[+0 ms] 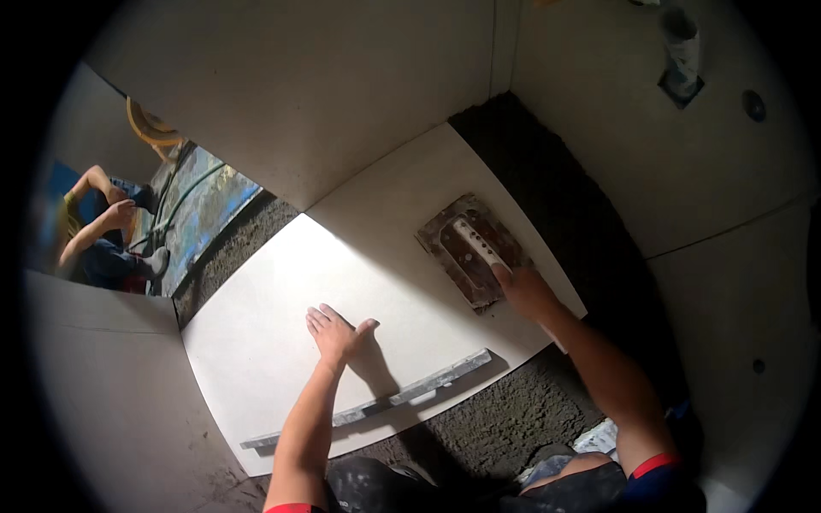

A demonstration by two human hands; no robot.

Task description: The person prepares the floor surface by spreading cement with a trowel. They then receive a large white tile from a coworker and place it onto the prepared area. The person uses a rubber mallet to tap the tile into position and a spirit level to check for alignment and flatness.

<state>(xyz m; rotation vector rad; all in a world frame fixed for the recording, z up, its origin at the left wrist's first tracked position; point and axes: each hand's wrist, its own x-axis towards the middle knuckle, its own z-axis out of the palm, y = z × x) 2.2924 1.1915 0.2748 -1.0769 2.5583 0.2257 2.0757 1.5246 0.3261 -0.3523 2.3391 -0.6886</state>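
Note:
A large pale tile [402,342] lies in front of me on a bed of grey mortar. My left hand [335,336] rests on it palm down, with its fingers stretched and the thumb spread. At the right part of the tile, my right hand [528,293] is closed around the lower end of the handle of a rectangular float [456,271]. The float's base lies against the tile and is brown and mortar-smeared. A long grey spirit level [449,374] lies along the tile's near edge, partly hidden by my left forearm.
Grey mortar [505,410] shows along the near edge, with a dark strip [581,197] on the right. Tiled walls [342,77] surround the spot; a wrapped pipe [682,64] sticks out at upper right. Beyond the left opening, another person [107,218] sits beside a green hose [184,195].

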